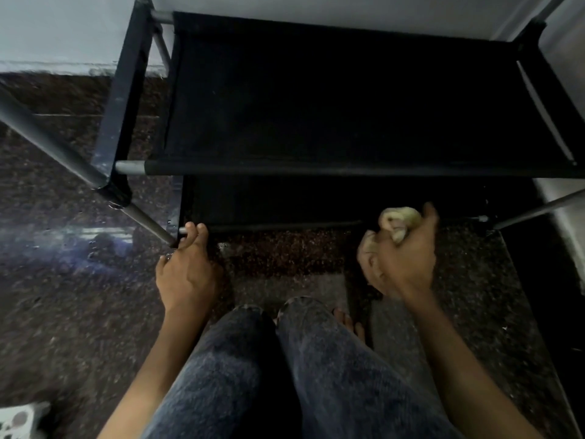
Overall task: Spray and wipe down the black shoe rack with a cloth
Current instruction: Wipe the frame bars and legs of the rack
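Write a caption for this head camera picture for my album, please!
Crouched at the black shoe rack, the left hand touches its bottom rail while the right hand grips a crumpled cloth.

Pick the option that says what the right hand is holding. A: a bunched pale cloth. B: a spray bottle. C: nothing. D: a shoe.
A: the right hand has its fingers curled round a bunched pale cloth, near the front bar of the shoe rack's lowest shelf.
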